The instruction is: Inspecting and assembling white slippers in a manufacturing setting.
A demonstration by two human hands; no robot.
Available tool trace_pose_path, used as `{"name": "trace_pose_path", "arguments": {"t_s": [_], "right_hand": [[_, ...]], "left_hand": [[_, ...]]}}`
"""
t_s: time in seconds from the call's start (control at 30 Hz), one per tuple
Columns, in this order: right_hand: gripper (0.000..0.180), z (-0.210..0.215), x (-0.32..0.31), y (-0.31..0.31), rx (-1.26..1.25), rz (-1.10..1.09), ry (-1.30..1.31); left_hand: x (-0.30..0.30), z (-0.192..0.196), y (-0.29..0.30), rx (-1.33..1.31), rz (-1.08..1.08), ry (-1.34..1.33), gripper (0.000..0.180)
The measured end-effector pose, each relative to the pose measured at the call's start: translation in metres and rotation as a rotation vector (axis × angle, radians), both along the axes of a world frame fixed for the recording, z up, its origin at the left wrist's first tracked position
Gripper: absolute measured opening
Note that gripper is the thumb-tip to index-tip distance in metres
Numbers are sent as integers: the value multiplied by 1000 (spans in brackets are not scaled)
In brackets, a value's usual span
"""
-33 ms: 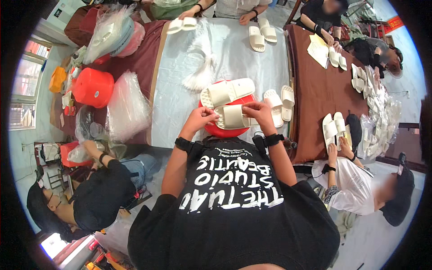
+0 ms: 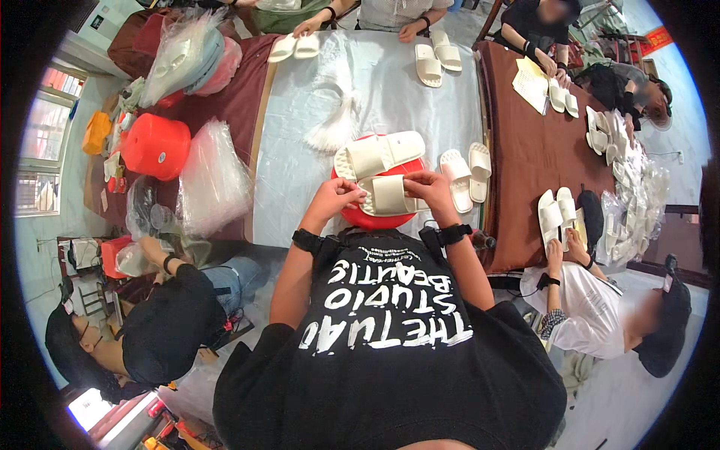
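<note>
Two cream slide slippers lie side by side on a round red plastic support (image 2: 379, 222) in front of me. My left hand (image 2: 337, 199) pinches the left end of the nearer slipper (image 2: 388, 196). My right hand (image 2: 433, 189) has its fingers closed on that slipper's right part, beside the strap, and covers some of it. Just beyond, the farther slipper (image 2: 375, 157) rests untouched. To the right, another pair of cream slippers (image 2: 456, 178) sits on the sheet-covered table (image 2: 289, 172).
Stacked clear plastic bags (image 2: 214, 180) and a red plastic stool (image 2: 156, 146) are on the left. A bunched clear plastic strip (image 2: 330, 101) lies ahead. Across the table, a person's hand (image 2: 307, 28) touches slippers (image 2: 294, 47). People handle slippers at the brown table (image 2: 525, 150) on the right.
Across the table, the person's hand and the pair of slippers it touches have shifted slightly left and toward me. My own hands and the nearer slipper look the same.
</note>
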State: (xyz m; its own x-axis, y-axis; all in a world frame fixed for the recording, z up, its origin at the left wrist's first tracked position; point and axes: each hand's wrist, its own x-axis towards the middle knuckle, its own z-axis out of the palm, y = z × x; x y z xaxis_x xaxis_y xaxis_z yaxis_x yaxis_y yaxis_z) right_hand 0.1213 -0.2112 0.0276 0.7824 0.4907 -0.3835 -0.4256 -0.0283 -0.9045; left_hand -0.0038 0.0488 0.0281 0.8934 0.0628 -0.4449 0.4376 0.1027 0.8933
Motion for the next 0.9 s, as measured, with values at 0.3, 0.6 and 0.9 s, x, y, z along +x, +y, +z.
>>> {"name": "trace_pose_path", "arguments": {"t_s": [0.3, 0.6, 0.9], "right_hand": [[24, -12, -4, 7, 69, 66, 179], [23, -13, -5, 7, 129, 87, 304], [12, 17, -4, 17, -470, -29, -400]], "left_hand": [[9, -1, -9, -34, 7, 13, 18], [13, -6, -13, -76, -17, -12, 14], [12, -10, -12, -16, 65, -62, 12]]}}
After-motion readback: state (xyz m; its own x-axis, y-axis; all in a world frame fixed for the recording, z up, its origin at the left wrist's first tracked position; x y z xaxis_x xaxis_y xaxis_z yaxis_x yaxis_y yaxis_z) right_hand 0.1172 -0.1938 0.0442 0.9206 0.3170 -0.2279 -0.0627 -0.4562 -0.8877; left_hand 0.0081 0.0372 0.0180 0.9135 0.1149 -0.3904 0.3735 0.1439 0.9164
